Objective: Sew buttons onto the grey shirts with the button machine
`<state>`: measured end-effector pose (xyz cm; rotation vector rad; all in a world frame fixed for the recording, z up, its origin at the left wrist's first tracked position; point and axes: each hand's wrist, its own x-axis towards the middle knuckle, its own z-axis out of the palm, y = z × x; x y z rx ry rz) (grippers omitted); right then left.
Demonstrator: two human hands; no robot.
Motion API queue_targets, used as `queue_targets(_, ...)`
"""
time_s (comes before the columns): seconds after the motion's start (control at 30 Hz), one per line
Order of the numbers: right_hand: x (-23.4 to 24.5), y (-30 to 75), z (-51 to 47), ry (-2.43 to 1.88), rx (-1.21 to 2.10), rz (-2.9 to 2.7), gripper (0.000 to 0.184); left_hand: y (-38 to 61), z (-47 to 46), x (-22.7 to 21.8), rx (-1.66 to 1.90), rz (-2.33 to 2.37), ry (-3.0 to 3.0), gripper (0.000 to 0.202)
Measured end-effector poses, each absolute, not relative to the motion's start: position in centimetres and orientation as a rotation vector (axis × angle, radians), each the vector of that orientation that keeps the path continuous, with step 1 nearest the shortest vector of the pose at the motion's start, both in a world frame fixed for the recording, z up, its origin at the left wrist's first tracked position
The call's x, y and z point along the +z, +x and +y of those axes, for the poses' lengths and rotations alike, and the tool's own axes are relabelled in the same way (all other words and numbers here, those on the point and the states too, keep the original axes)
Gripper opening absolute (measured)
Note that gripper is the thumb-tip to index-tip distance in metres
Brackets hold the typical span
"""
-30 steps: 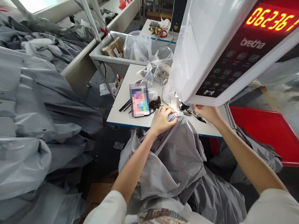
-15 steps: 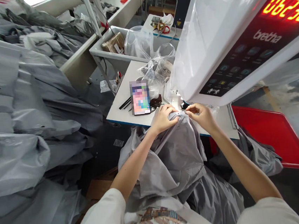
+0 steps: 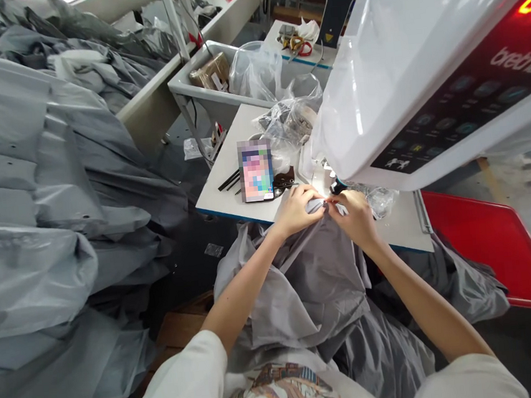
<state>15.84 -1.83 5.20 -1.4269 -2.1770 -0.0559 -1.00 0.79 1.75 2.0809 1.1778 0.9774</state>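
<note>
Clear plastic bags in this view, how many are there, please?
3 bags: one in the white bin, one on the table holding metal parts, one beside the right hand; more may be hidden.

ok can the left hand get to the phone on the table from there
Probably yes: the left hand is right beside the phone on the table with nothing between them, though it would likely have to let go of the grey fabric first.

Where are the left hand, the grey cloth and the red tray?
Left hand (image 3: 297,211): head view, back of the hand.
Grey cloth (image 3: 315,282): head view, fold below the hands.
Red tray (image 3: 490,246): head view, bare inner surface.
</note>
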Motion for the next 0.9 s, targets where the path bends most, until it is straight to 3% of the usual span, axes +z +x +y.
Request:
queue_targets(0.6, 4.0, 16.4, -3.5, -1.243, -0.103, -2.28, 0.028, -1.0, 0.8, 1.5, 1.007, 1.179, 2.087, 0.021)
queue_targets(0.9, 4.3, 16.4, -4.3, -1.271, -0.03, -2.053, 0.024, -1.0, 0.8, 1.5, 1.017, 1.17, 2.102, 0.024)
